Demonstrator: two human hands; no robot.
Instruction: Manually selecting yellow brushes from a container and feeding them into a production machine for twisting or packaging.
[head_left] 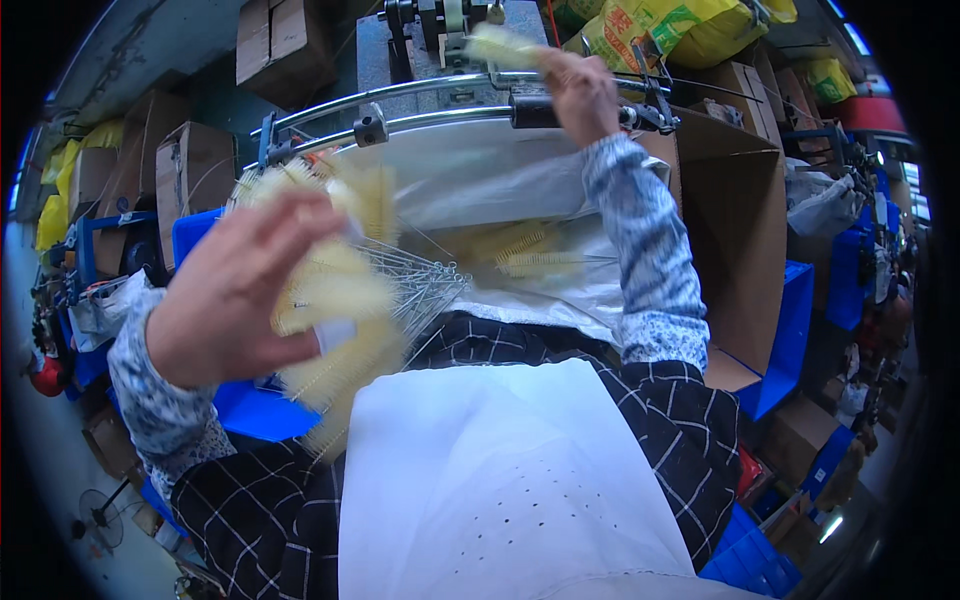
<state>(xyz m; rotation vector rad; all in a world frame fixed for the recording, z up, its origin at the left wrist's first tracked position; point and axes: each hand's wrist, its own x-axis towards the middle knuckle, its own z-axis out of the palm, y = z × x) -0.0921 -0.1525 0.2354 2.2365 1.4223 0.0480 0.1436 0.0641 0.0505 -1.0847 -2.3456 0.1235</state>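
Observation:
My right hand (585, 95) reaches to the far side over the metal rails and is closed on one end of a pale yellow bristle brush (505, 45), blurred by motion. On the left, my left hand (235, 290) is raised with thumb and fingers apart. White wrapping shows on its fingertips. Behind and beneath it lies a heap of pale yellow twisted-wire brushes (345, 295), their wire stems (425, 285) with looped ends bunched toward the middle. A few brushes (540, 262) lie apart on the silvery sheet (480, 180) in front of me.
Two curved metal rails (430, 115) with a black cylinder (533, 110) cross ahead, below a bench machine (430, 25). An open cardboard box (730, 240) stands at the right, with a blue bin (785, 340) beside it. Another blue bin (260, 410) is at the left.

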